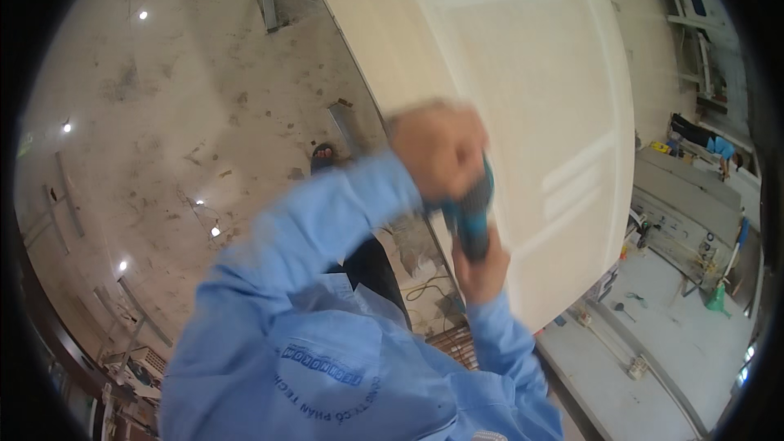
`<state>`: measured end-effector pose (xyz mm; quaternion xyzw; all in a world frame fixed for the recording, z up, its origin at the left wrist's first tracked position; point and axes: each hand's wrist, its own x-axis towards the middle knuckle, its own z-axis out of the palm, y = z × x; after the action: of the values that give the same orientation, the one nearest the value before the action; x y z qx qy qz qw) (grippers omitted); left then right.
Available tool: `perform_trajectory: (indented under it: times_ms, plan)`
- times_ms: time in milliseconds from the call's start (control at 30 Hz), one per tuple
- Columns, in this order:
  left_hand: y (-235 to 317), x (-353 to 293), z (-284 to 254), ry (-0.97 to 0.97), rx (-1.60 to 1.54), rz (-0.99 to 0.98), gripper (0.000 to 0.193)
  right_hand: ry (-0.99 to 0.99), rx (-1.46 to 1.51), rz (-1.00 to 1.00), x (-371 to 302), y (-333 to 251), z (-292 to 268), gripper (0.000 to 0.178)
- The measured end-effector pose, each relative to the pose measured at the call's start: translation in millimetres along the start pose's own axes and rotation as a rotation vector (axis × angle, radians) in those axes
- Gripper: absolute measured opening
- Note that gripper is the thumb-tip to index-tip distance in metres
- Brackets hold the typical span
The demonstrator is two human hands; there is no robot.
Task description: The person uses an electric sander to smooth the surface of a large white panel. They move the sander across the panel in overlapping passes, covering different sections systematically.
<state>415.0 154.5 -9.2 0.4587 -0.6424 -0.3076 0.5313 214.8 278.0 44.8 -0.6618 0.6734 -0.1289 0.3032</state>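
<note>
A teal and black handheld power tool point(471, 224) is at the left edge of a large cream-coloured panel point(531, 73). My right hand point(483, 272) wraps round the tool's dark body at its near end. Over the far end my left hand point(439, 147) is curled in a fist-like grip, smeared by motion, and it hides the tool's head. Whether the tool touches the panel edge cannot be made out. Both of my arms wear light blue sleeves.
Left of the panel lies a stained, glossy floor point(188, 106) with metal legs standing on it. A yellow cable point(425, 287) lies below the panel edge. At right are a grey worktop point(653, 318) with a green funnel-like object point(718, 298), and another person in blue point(720, 147).
</note>
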Motion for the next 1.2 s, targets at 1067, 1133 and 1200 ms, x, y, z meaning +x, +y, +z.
perform_trajectory:
  times_ms: [1067, 1133, 1200]
  plan:
    - [84, 21, 184, -0.258, 0.090, -0.119, 0.023, 0.221, -0.120, -0.108, -28, 164, -129, 0.027]
    - [72, 32, 163, -0.206, 0.118, -0.134, 0.023, 0.201, -0.124, -0.163, -8, 145, -120, 0.026]
    - [49, 51, 133, -0.182, 0.136, -0.139, 0.023, 0.191, -0.140, -0.176, 24, 121, -103, 0.026]
